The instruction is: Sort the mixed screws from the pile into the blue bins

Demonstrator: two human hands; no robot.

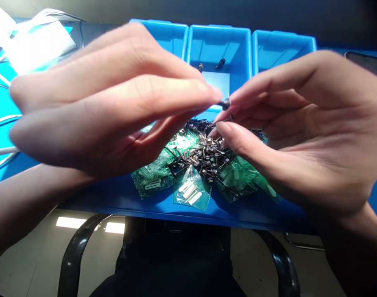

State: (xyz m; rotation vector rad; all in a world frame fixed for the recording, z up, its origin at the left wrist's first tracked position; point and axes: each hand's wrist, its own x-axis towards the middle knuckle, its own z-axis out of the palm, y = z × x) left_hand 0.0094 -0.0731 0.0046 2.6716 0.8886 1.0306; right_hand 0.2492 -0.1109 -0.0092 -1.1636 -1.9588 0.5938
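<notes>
My left hand (108,103) and my right hand (302,132) meet fingertip to fingertip above the blue table (120,198). Together they pinch one small dark metal part (225,103), which shows between the tips. Both hands have their fingers drawn together in a pinch. Below them lies a heap of small screws and springs (203,152) on top of several green plastic packets (191,192). The hands hide part of the heap.
Three blue bins stand in a row at the back: left (171,35), middle (219,45) with two small parts inside, right (282,49). White cables and paper (36,41) lie at far left. A dark phone (366,62) sits at far right. A chair frame (73,255) shows below the table's front edge.
</notes>
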